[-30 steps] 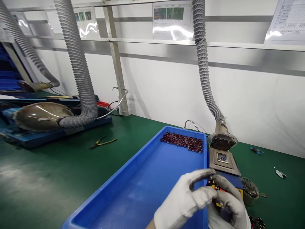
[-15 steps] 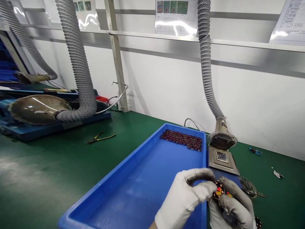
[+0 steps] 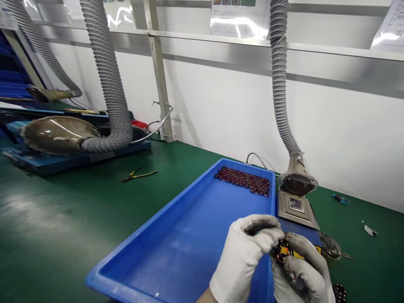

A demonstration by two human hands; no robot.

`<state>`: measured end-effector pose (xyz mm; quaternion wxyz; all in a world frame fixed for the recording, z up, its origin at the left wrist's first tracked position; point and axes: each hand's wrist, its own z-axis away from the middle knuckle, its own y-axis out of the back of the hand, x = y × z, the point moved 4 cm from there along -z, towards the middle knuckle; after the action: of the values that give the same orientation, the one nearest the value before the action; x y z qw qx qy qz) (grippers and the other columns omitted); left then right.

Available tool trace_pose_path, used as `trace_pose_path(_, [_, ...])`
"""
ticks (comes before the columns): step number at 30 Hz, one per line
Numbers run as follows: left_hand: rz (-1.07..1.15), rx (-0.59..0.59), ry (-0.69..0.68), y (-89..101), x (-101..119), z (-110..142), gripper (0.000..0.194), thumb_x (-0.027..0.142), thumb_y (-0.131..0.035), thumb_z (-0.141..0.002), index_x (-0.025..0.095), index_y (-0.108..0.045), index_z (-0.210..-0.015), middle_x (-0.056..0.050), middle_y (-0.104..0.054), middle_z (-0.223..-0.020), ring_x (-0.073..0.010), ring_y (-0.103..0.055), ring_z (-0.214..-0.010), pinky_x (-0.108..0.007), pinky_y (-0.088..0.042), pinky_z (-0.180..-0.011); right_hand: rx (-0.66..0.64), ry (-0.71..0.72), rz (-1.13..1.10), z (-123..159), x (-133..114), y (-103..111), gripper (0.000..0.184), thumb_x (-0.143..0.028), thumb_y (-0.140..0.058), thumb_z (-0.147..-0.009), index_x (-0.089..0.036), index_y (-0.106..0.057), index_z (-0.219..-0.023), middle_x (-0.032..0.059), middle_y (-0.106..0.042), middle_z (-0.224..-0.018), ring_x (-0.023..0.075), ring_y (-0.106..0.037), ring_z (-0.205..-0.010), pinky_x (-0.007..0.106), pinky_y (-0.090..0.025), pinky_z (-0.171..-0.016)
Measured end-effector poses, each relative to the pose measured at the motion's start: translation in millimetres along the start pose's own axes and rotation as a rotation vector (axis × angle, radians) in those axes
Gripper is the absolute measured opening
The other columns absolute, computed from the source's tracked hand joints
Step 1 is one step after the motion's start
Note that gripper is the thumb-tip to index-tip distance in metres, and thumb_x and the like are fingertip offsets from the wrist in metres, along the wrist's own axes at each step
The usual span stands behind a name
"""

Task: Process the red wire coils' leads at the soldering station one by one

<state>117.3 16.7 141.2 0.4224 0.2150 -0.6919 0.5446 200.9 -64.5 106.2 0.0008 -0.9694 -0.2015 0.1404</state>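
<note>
Nearest the camera, at the lower right, both gloved hands meet over the right edge of the blue tray (image 3: pixel 151 248). The left hand (image 3: pixel 243 256) is curled, its thumb and forefinger pinched on a small dark part (image 3: pixel 282 251) with red and yellow spots. The right hand (image 3: pixel 299 271) closes round the same part from below and the right, fingers bent on it. The part sits between the two hands, just above the tray's right rim; its exact shape cannot be told.

Just right of the hands a small metal cup (image 3: pixel 330 249) stands on the green bench (image 3: pixel 63 227). Beyond the hands, a grey metal block (image 3: pixel 296 207) lies beside the tray. At the tray's far end lies a cluster of small dark-red round pieces (image 3: pixel 244 181). A funnel-shaped hood (image 3: pixel 296 179) hangs over the block, fed by a grey ribbed hose (image 3: pixel 280 92).

Farther left, yellow-handled pliers (image 3: pixel 139 174) lie on the bench. Behind them a second hose (image 3: pixel 110 80) runs down to a wide hood (image 3: pixel 57 134).
</note>
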Motion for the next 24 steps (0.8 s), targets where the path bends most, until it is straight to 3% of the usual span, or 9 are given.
trace_pose_path(3, [0.102,0.047,-0.091,6.3,3,-2,0.018,0.010,-0.066,-0.050,0.021,-0.071,-0.063,0.002,-0.070,-0.061,-0.0105,-0.061,-0.058,-0.017,-0.048,-0.058,0.028,-0.021,0.013,-1,-1,0,0.023,-0.007,-0.068,-0.067,-0.022,-0.056,-0.079,0.0048,-0.060,-0.097,0.0230,-0.062,-0.086,0.037,-0.055,-0.068])
trace_pose_path(6, [-0.052,-0.133,0.020,1.6,2,-1,0.028,0.011,-0.067,-0.050,0.017,-0.072,-0.077,-0.002,-0.072,-0.077,-0.0123,-0.060,-0.060,-0.020,-0.048,-0.056,-0.060,0.024,-0.013,0,0,3,0.029,-0.004,-0.068,-0.064,-0.023,-0.057,-0.083,0.0052,-0.059,-0.102,0.0234,-0.061,-0.088,0.037,-0.055,-0.068])
trace_pose_path(9, [-0.214,-0.250,0.076,-4.3,-3,4,0.008,0.016,-0.065,-0.058,0.014,-0.071,-0.063,-0.005,-0.070,-0.077,-0.0161,-0.060,-0.071,-0.022,-0.048,-0.064,-0.146,0.045,-0.015,1,3,5,0.032,-0.003,-0.067,-0.064,-0.024,-0.056,-0.085,0.0048,-0.058,-0.103,0.0237,-0.061,-0.090,0.039,-0.054,-0.069])
trace_pose_path(13, [-0.076,-0.167,-0.042,2.8,-4,0,0.008,0.015,-0.063,-0.063,0.016,-0.070,-0.065,-0.002,-0.070,-0.070,-0.0164,-0.061,-0.075,-0.023,-0.047,-0.075,-0.139,-0.002,0.000,-1,-3,3,0.030,-0.002,-0.067,-0.063,-0.024,-0.055,-0.079,0.0044,-0.059,-0.096,0.0231,-0.061,-0.086,0.036,-0.054,-0.065])
trace_pose_path(18, [0.079,0.087,-0.170,37.9,8,-7,0.011,0.025,-0.068,-0.065,0.021,-0.072,-0.074,0.000,-0.073,-0.081,-0.0164,-0.065,-0.082,-0.022,-0.049,-0.079,-0.038,-0.201,-0.082,-6,-4,6,0.025,-0.004,-0.065,-0.067,-0.023,-0.054,-0.079,0.0037,-0.056,-0.096,0.0177,-0.060,-0.084,0.028,-0.054,-0.064])
trace_pose_path(20, [-0.117,0.042,-0.154,47.4,8,-3,0.009,0.028,-0.069,-0.065,0.022,-0.072,-0.070,-0.002,-0.073,-0.077,-0.0175,-0.066,-0.077,-0.020,-0.052,-0.070,-0.077,-0.290,-0.148,-15,8,13,0.026,-0.005,-0.066,-0.066,-0.024,-0.056,-0.081,0.0030,-0.059,-0.092,0.0170,-0.062,-0.083,0.027,-0.054,-0.064])
trace_pose_path(22, [-0.421,-0.056,-0.132,54.4,-1,6,0.006,0.028,-0.071,-0.060,0.022,-0.072,-0.061,-0.006,-0.073,-0.076,-0.0216,-0.067,-0.076,-0.022,-0.053,-0.065,-0.224,-0.417,-0.191,-30,29,20,0.024,-0.009,-0.069,-0.063,-0.023,-0.060,-0.079,0.0032,-0.064,-0.085,0.0178,-0.064,-0.078,0.027,-0.054,-0.062])
trace_pose_path(23, [-0.564,-0.052,-0.158,59.4,-7,13,0.005,0.027,-0.074,-0.057,0.023,-0.072,-0.059,-0.006,-0.073,-0.083,-0.0237,-0.067,-0.081,-0.024,-0.053,-0.068,-0.334,-0.507,-0.205,-39,42,22,0.021,-0.013,-0.072,-0.061,-0.022,-0.062,-0.078,0.0040,-0.066,-0.082,0.0181,-0.065,-0.074,0.027,-0.055,-0.060])
trace_pose_path(24, [-0.705,-0.071,-0.200,62.7,-14,20,0.013,0.029,-0.073,-0.059,0.025,-0.073,-0.072,-0.005,-0.072,-0.095,-0.0247,-0.064,-0.092,-0.026,-0.051,-0.078,-0.436,-0.633,-0.194,-48,58,24,0.020,-0.017,-0.073,-0.060,-0.021,-0.065,-0.078,0.0053,-0.068,-0.081,0.0184,-0.065,-0.071,0.027,-0.055,-0.059])
